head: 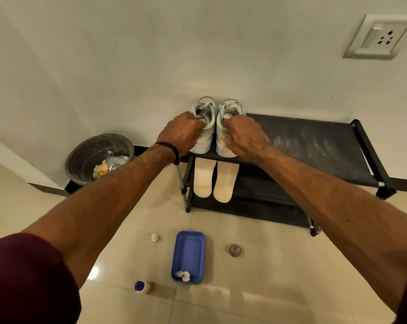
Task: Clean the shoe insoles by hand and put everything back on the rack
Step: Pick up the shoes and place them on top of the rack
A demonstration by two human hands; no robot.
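Two pale sneakers stand side by side at the left end of the black rack's top shelf (314, 141), toes toward the wall. My left hand (182, 133) grips the heel of the left sneaker (206, 108). My right hand (243, 136) grips the heel of the right sneaker (230, 107). Both shoes rest on the shelf. Below them, two beige insoles lie next to each other on the middle shelf: the left insole (203, 178) and the right insole (226, 182).
On the tiled floor in front of the rack lie a blue tray (189, 251) holding a crumpled white wipe (183, 275), a small bottle (143, 286) on its side, a white cap (154, 237) and a round grey lid (235, 250). A waste bin (99, 157) stands left; a wall socket (377, 37) is upper right.
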